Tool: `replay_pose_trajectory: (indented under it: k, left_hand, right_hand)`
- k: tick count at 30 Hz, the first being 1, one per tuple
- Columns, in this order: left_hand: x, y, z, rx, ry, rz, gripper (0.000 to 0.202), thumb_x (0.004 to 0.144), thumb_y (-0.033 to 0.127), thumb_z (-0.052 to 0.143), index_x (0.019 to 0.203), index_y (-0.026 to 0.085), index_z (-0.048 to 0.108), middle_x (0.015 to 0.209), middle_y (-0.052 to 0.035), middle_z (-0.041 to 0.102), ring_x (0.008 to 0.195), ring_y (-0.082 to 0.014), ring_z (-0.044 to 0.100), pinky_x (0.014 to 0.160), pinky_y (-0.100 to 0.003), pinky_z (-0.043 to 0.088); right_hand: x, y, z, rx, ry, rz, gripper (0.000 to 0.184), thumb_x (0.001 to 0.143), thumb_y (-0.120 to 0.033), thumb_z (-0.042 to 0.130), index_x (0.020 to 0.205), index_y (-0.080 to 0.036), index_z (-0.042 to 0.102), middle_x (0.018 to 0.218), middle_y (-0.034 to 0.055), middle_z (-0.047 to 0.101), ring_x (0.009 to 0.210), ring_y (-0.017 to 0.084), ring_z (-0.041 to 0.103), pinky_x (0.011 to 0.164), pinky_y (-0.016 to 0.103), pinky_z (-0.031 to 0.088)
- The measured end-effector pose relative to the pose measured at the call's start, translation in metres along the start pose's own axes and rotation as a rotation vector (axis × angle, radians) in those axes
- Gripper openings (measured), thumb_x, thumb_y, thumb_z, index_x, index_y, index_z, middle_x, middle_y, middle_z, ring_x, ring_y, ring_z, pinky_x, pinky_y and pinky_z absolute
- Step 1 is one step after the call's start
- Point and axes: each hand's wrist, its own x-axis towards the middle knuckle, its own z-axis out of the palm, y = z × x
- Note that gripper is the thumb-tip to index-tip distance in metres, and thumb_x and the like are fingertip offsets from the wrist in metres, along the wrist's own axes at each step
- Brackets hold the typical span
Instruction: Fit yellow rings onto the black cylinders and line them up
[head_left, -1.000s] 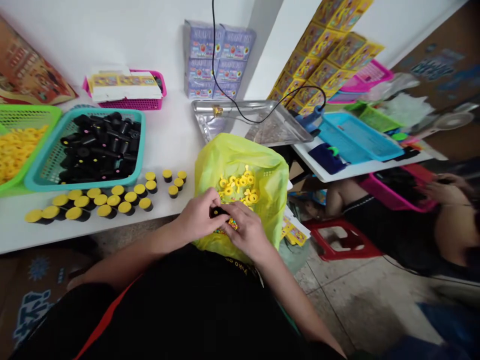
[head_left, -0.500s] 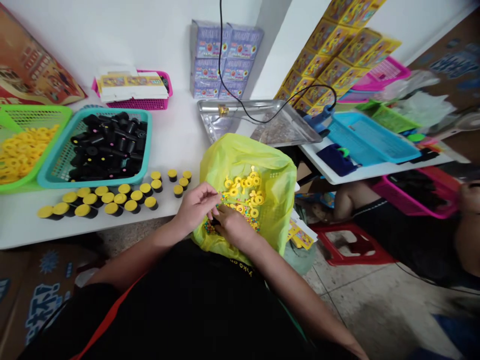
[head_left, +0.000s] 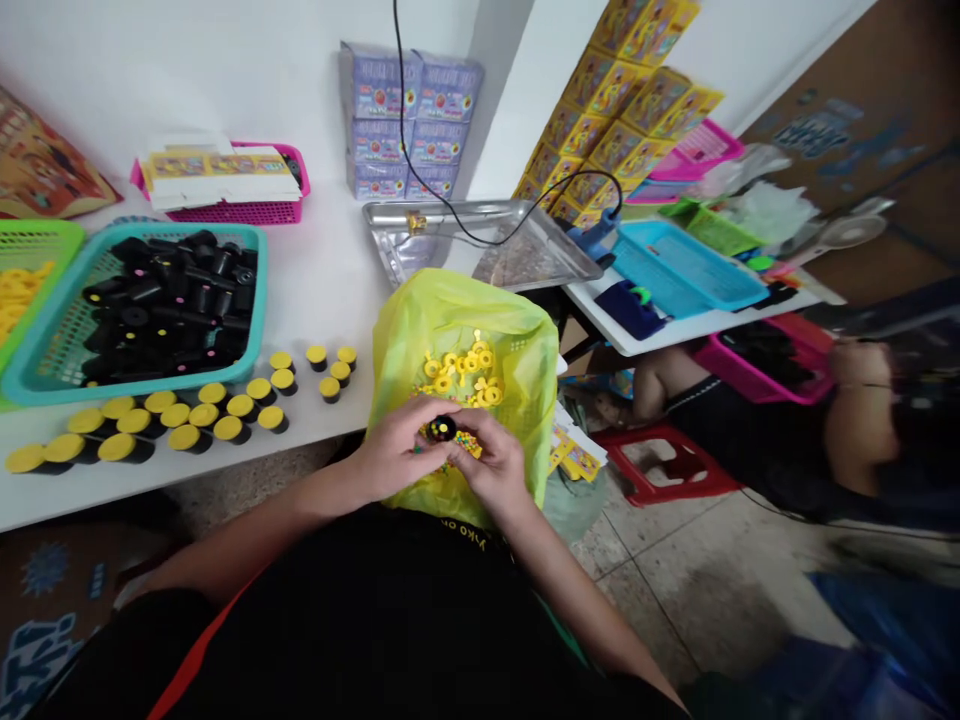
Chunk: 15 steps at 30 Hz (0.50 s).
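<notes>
Between my left hand point(head_left: 394, 448) and my right hand point(head_left: 493, 458) is a small black plastic container point(head_left: 442, 428), one end facing up with a yellow dot on it. Fingers and thumbs of both hands close around its sides, hiding most of it. The hands are over a basket lined with a yellow-green plastic bag point(head_left: 532, 350). Inside the bag lie yellow ring-shaped pieces point(head_left: 463, 366) and many small coloured beads point(head_left: 469, 446), partly covered by my hands. Left of the bag, several black containers with yellow tops point(head_left: 202, 414) stand or lean on the white table.
A teal basket point(head_left: 259, 300) holds black containers, beside a green basket point(head_left: 64, 235) of yellow pieces. Behind the bag lies a metal tray point(head_left: 525, 215) with a black cable point(head_left: 405, 130) across it. At right, a person's arm point(head_left: 859, 440) is near a pink basket point(head_left: 814, 375).
My right hand has risen from the beads, and the black container is now upturned between both hands. My left hand has closed on it. The view has shifted right.
</notes>
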Motion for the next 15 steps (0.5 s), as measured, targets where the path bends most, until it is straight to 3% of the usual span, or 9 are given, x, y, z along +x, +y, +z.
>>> replay_pose_trajectory:
  k: [3,6,9,12,15]
  left_hand:
    - [0.004,-0.006,0.007,-0.125,0.022,-0.146,0.033,0.085,0.025,0.068,0.116,0.017,0.065,0.114,-0.0096,0.069,0.096,-0.0203,0.068,0.075,-0.030,0.059]
    - [0.006,-0.012,0.010,-0.246,0.074,-0.288,0.034,0.084,0.037,0.073,0.110,0.017,0.065,0.099,-0.0054,0.069,0.073,-0.0145,0.066,0.061,-0.027,0.058]
    - [0.006,-0.014,0.011,-0.234,0.117,-0.328,0.035,0.083,0.044,0.074,0.102,0.017,0.063,0.083,0.0004,0.063,0.052,-0.0077,0.052,0.046,-0.022,0.046]
    - [0.006,-0.014,0.012,-0.165,0.124,-0.316,0.035,0.078,0.045,0.079,0.096,0.017,0.064,0.076,0.0018,0.060,0.054,-0.0087,0.049,0.047,-0.022,0.041]
    - [0.005,-0.015,0.012,-0.123,0.106,-0.310,0.038,0.072,0.042,0.084,0.094,0.018,0.066,0.076,0.0014,0.061,0.062,-0.0113,0.052,0.055,-0.024,0.043]
  right_hand:
    - [0.002,0.003,-0.007,-0.089,-0.011,0.037,0.017,0.089,-0.035,0.073,0.102,-0.025,0.069,0.091,0.0040,0.071,0.083,0.021,0.068,0.076,0.037,0.055]
    - [0.003,0.017,-0.029,-0.186,-0.063,0.200,0.021,0.086,-0.038,0.073,0.100,-0.023,0.070,0.089,0.0051,0.071,0.077,0.021,0.067,0.068,0.034,0.054]
    - [0.001,0.031,-0.050,-0.499,-0.124,0.363,0.013,0.086,-0.032,0.069,0.091,-0.020,0.070,0.086,0.0069,0.070,0.076,0.022,0.066,0.069,0.034,0.052]
    - [-0.001,0.033,-0.051,-0.857,-0.336,0.427,0.009,0.085,-0.023,0.065,0.090,-0.018,0.070,0.096,0.0124,0.072,0.088,0.026,0.067,0.077,0.035,0.051]
    - [-0.004,0.027,-0.037,-1.029,-0.590,0.468,0.016,0.086,-0.019,0.060,0.097,-0.015,0.071,0.100,0.0161,0.072,0.091,0.028,0.068,0.074,0.034,0.049]
